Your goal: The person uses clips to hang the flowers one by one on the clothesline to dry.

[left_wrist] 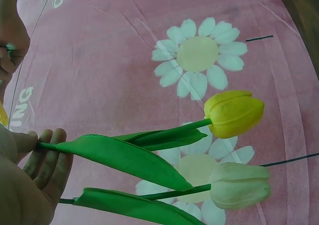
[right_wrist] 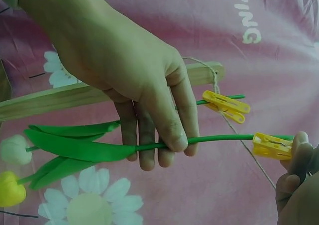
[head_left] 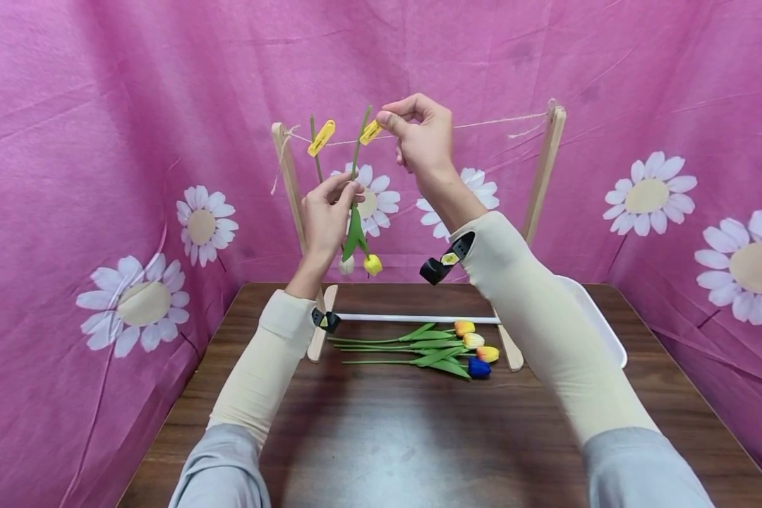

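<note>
My left hand pinches the green stem of an artificial yellow tulip, which hangs bloom down. Above it, my right hand grips a yellow clothespin between thumb and fingers, at the stem's upper part. In the right wrist view this clothespin lies over the stem, close to the string; whether it bites the string I cannot tell. Just left, a second yellow clothespin holds a white tulip on the string, also bloom down.
Two wooden posts, left and right, carry the string; a white bar joins them low down. Several tulips, including a blue one, lie on the brown table. A white tray stands behind my right forearm.
</note>
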